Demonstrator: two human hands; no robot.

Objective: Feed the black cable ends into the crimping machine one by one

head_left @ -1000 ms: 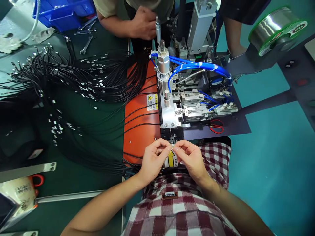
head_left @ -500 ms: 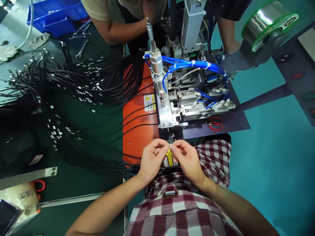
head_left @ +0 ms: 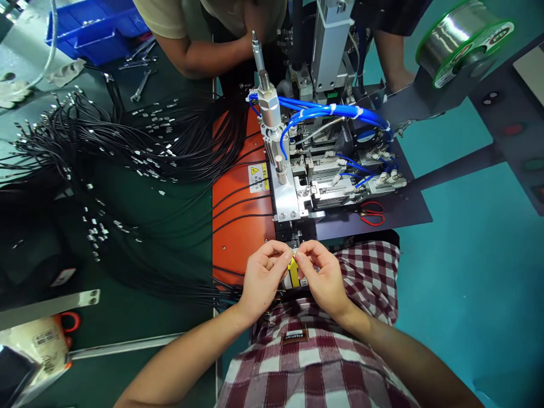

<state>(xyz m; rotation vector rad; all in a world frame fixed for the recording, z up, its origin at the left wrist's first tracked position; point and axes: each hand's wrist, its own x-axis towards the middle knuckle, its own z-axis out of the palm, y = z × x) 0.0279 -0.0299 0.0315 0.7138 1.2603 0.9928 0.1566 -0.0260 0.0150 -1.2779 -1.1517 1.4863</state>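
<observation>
My left hand [head_left: 266, 277] and my right hand [head_left: 322, 275] meet at the front of the machine, thumbs and forefingers pinched together. A tiny silvery piece shows between the fingertips, too small to name and mostly covered. Just below the fingers is a yellow-and-white label [head_left: 294, 277]. Beyond them stands the bench machine [head_left: 287, 195] with its metal cylinders. Several black cables [head_left: 242, 217] lead over its orange plate [head_left: 238, 243] into its left side. More black cables run by my left wrist.
Bundles of black cables [head_left: 97, 133] with silvery ends cover the dark green table at left. Red-handled scissors [head_left: 372, 214] lie right of the machine. A solder wire spool [head_left: 457, 42] hangs at upper right. A blue bin [head_left: 96, 28] and a wrench [head_left: 141, 85] are at upper left. Another person's arm [head_left: 208, 56] rests behind.
Hardly anything differs: both hands keep the same pinch at the same spot. At the back, the other person's arm has shifted slightly left.
</observation>
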